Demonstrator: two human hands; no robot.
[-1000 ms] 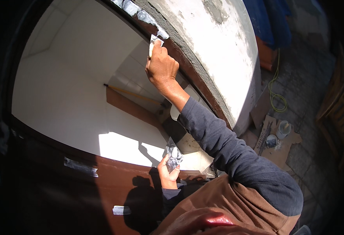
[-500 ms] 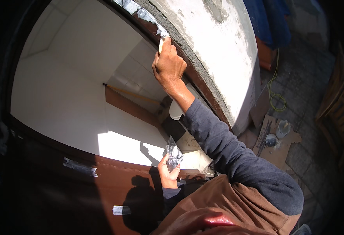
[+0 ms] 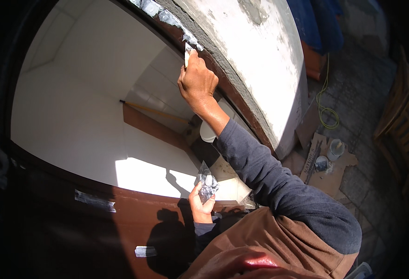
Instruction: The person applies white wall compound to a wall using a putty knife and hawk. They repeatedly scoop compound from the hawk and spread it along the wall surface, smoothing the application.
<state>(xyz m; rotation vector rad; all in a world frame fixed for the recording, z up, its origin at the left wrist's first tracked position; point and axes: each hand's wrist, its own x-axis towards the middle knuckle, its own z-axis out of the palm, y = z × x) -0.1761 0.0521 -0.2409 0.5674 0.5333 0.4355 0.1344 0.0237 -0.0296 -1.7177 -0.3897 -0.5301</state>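
My right hand (image 3: 198, 83) is closed on a small pale putty scraper (image 3: 188, 52). The scraper's edge sits at the lower end of a ragged strip of whitish putty (image 3: 169, 18) on the brown frame (image 3: 227, 86), beside a rough grey mortar edge. Lower down, my left hand (image 3: 201, 204) grips a shiny, pointed triangular plate (image 3: 206, 179) with a lump of whitish-grey putty on it. I cannot make out whether that plate is metal or plastic.
A brown panel (image 3: 88, 223) with whitish patches lies at lower left. White plastered wall (image 3: 255, 60) curves at upper right. On the floor at right, cardboard (image 3: 330, 186) carries containers (image 3: 335, 149), near a coiled yellow-green cord (image 3: 328, 116) and a wooden slatted piece (image 3: 397, 116).
My right hand has shifted slightly left and down with the scraper, whose blade now shows more beside the putty strip's lower end. My left hand stays almost still, holding the plate.
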